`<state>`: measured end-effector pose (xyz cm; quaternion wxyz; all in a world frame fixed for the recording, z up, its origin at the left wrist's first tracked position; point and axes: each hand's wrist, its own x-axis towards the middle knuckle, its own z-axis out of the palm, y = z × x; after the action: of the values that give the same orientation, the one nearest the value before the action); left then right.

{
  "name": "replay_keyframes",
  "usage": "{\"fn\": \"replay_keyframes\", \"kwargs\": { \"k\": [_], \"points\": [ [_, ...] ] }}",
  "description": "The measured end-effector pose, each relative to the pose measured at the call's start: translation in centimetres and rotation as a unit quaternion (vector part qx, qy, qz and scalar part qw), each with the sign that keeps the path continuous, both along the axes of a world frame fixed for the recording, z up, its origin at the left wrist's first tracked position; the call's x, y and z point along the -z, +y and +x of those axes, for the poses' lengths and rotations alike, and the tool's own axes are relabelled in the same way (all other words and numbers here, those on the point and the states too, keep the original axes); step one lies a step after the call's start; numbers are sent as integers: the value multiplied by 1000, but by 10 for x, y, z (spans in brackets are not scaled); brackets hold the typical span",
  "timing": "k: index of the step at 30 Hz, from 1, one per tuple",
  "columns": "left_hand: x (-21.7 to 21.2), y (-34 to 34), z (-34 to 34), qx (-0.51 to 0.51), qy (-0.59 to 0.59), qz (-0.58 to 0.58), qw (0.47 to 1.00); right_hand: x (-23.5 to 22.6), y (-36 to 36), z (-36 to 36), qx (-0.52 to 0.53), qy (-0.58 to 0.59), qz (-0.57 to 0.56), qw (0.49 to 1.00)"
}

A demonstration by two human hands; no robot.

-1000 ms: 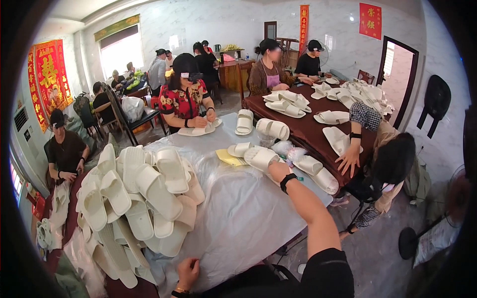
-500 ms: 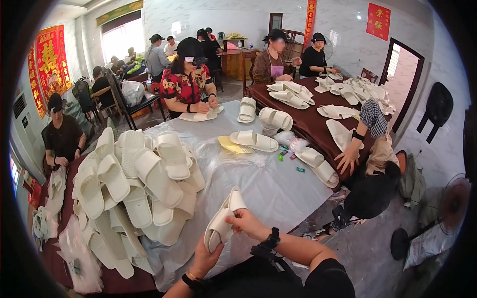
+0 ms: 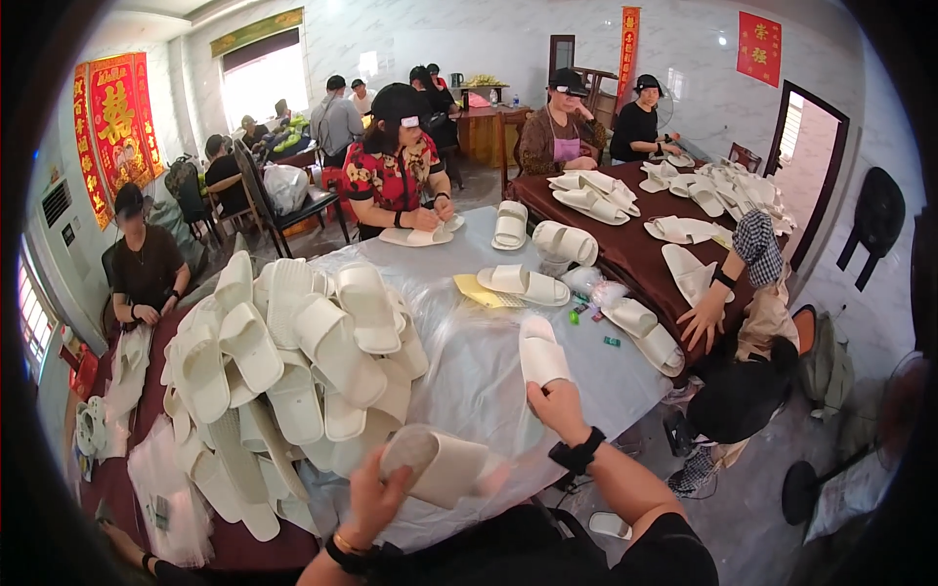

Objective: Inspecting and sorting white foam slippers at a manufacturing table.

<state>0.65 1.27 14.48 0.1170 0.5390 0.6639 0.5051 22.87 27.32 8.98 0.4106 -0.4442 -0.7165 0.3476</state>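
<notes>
Presently we list: left hand (image 3: pixel 376 498), grip closed around one white slipper (image 3: pixel 440 467), held just above the worktop's (image 3: pixel 469 376) near edge. Right hand (image 3: pixel 557 408), fingers curled on the heel of a second white slipper (image 3: pixel 542 354) lying flat on the clear plastic sheet (image 3: pixel 489 342) toward the near right corner. A heaped pile of white slippers (image 3: pixel 283 352) occupies the left side. Another slipper pair (image 3: pixel 523 284) and a yellow pad (image 3: pixel 479 291) sit at mid-worktop; a seated person in a red patterned top (image 3: pixel 396 176) works at the far edge.
</notes>
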Motion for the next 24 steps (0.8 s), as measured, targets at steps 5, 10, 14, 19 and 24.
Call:
{"fn": "replay_keyframes", "kwargs": {
  "k": [5, 10, 14, 19, 24],
  "points": [
    [29, 65, -29, 66, -124, -60, 988, -3, -27, -4, -112, -207, 121, 964],
    [82, 102, 1, -46, 95, -86, 991, 64, -56, -15, -257, -287, 49, 922],
    [79, 68, 44, 2, 223, -162, 961, 68, -43, 0, -154, -183, 16, 971],
    [114, 60, 54, -4, 283, -170, 944, 66, -26, 4, -61, -163, 125, 977],
    [129, 79, 33, -38, 309, -123, 942, 78, -13, -2, 45, -174, 133, 975]
  ]
}}
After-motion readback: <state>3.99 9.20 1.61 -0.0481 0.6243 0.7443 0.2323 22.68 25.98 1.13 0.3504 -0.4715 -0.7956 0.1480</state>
